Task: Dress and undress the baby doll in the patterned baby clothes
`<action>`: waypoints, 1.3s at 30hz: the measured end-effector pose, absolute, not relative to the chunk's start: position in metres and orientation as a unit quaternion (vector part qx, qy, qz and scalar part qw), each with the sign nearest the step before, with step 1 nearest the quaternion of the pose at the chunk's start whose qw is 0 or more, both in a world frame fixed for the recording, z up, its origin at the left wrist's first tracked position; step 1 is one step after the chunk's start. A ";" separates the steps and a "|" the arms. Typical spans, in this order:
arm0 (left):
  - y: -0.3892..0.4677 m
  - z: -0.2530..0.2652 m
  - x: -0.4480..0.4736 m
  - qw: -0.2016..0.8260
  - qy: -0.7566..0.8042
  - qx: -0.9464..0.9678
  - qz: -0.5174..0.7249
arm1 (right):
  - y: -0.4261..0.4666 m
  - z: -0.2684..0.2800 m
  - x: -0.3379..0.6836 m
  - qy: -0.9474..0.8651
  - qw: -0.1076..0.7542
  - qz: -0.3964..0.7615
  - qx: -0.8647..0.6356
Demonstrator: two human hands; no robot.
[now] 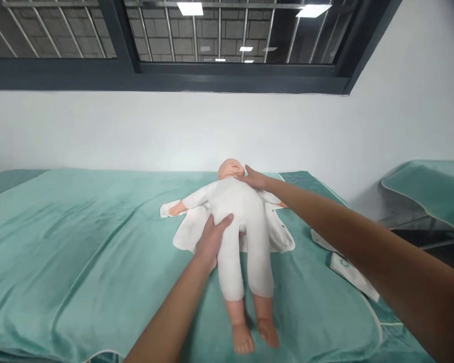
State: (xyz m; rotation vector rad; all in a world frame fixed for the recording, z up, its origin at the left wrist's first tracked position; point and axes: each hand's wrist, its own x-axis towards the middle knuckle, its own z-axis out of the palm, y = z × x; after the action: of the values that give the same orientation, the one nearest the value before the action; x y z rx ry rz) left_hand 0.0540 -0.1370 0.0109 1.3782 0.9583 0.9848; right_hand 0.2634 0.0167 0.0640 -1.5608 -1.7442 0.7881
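Note:
A baby doll (232, 199) with a white cloth body and limbs lies on its back, its head away from me and its bare feet toward me. Under it a white baby shirt (282, 234) is spread open, with small snaps along its right edge. At the doll's left-side hip in view, my left hand (212, 237) grips with the thumb on top; its other fingers are partly hidden. My right hand (254, 179) rests by the neck and shoulder, fingers stretched over the upper chest and thumb raised apart.
A green cloth (98, 242) with wrinkles covers the bed surface. Folded white cloth items (351, 275) lie at the right, partly behind my right forearm. Another green-covered surface (431, 189) stands farther right. Behind are a white wall (136, 131) and a dark-framed barred window (234, 75).

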 end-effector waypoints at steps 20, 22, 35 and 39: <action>-0.103 -0.010 0.056 0.194 0.615 0.682 0.346 | 0.011 0.060 0.136 -0.899 0.065 0.003 -0.434; -0.095 -0.014 0.047 0.084 0.598 0.732 0.314 | 0.021 0.048 0.114 -0.906 -0.014 0.010 -0.422; -0.036 -0.028 0.005 -0.003 0.661 0.704 0.258 | 0.017 0.063 0.145 -0.880 0.122 0.108 -0.447; -0.025 -0.030 -0.014 0.120 0.658 0.627 0.400 | 0.006 0.063 0.149 -0.905 0.096 0.092 -0.404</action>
State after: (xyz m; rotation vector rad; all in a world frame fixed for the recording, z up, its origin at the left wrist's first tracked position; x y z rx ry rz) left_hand -0.0137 -0.0252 -0.0305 1.8320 1.9229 1.1691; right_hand 0.1487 0.0062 0.0633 -1.1963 -2.6814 0.2729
